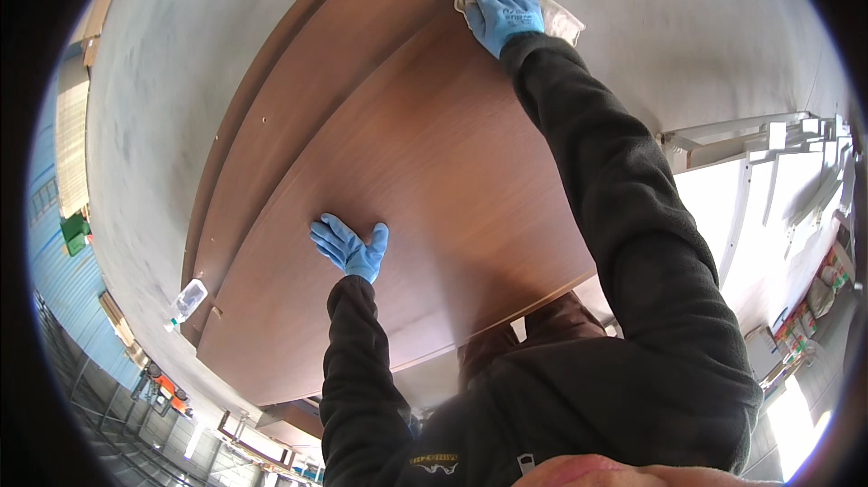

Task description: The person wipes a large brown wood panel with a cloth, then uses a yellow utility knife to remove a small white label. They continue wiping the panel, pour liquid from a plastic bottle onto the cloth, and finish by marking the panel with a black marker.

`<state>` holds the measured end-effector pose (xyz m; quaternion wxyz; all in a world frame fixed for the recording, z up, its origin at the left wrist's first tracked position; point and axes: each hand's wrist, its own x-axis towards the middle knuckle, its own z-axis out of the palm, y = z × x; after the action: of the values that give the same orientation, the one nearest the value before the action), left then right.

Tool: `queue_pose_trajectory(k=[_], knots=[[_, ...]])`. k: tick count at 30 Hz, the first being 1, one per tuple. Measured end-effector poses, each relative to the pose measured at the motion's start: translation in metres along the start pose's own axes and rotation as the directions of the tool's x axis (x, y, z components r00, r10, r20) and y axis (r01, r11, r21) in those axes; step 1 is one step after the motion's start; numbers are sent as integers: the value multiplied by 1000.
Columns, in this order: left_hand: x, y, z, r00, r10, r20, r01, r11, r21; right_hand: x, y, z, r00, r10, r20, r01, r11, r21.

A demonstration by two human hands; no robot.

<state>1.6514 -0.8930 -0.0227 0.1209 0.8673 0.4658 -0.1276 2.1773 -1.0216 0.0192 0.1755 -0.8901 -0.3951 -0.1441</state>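
Observation:
A large brown wood-look panel lies before me, on top of other brown panels that stick out at its far left side. My left hand, in a blue glove, rests on the top panel with its fingers stretched out and the thumb apart, holding nothing. My right arm reaches far forward. At the far right end of the panel my right hand, also in a blue glove, presses down on a whitish cloth, which bunches out around the fingers and hides the surface under it.
A clear plastic bottle lies at the left corner of the lower panels. White boards are stacked at the right. Grey floor surrounds the panels. An orange machine stands at the lower left, with a blue corrugated wall beyond.

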Motion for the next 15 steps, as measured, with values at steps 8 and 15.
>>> queue_pose_trajectory(k=[8,15], knots=[[1,2,1,999,18,-27,-18,1000,10,-32,-64,-12,882,-360,305,365,930,42],[2,-2,6,1000,-9,-26,9,999,31,-49,5,-24,976,122,179,-134,989,61]])
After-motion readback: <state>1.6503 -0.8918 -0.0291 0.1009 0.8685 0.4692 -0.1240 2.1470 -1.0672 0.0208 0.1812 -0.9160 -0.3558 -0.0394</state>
